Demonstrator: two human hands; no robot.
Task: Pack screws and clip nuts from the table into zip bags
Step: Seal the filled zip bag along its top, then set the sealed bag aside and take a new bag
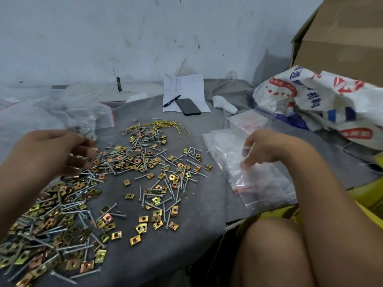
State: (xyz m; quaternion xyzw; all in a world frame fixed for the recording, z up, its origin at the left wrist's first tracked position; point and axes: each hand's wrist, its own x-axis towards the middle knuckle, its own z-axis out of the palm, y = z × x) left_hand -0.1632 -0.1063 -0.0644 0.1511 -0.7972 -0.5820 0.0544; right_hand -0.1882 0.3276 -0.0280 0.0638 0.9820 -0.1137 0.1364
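Silver screws and gold clip nuts (145, 162) lie scattered over the grey cloth (207, 204), with a thicker heap (51, 224) at the lower left. My left hand (51, 150) hovers over the upper left of the spread, fingers curled around a few clip nuts (77, 159). A pile of clear zip bags (261, 183) with red seal lines lies to the right. My right hand (267, 148) reaches down onto that pile, and its fingertips pinch the top bag's plastic.
Grey round caps (143, 132) and a yellow wire (165, 123) sit at the far side of the spread. Behind are a paper (186, 88), pen (171, 100) and phone (188, 106). A large clear bag (83, 117) lies left, a printed sack (321, 104) and cardboard box (342, 34) right. My knee (269, 245) is below.
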